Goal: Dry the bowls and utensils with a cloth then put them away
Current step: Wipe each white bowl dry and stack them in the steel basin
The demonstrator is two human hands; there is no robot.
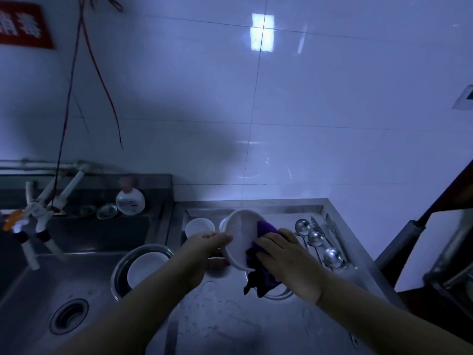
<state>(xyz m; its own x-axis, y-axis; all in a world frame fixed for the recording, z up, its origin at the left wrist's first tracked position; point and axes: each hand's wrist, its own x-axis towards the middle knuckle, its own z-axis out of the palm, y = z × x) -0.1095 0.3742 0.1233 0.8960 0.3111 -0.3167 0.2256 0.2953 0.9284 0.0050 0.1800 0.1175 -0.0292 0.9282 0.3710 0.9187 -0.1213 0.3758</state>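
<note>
My left hand point(204, 245) holds a white bowl point(240, 234) by its left rim, tilted on edge above the steel draining board point(230, 316). My right hand point(284, 254) grips a purple cloth point(261, 262) and presses it into the bowl's right side; the cloth's loose end hangs down below. Another white bowl point(198, 226) stands behind my left hand. Three steel ladle-like spoons point(316, 238) lie to the right with other utensils point(330, 226). A white bowl point(146, 265) sits inside a steel basin point(128, 262) at the sink's edge.
The sink point(38, 290) with its drain point(69, 316) lies at the lower left, taps point(41, 211) above it. A bottle point(130, 199) and glass lids point(106, 210) stand on the back ledge. A dish rack point(450, 265) is at the right edge.
</note>
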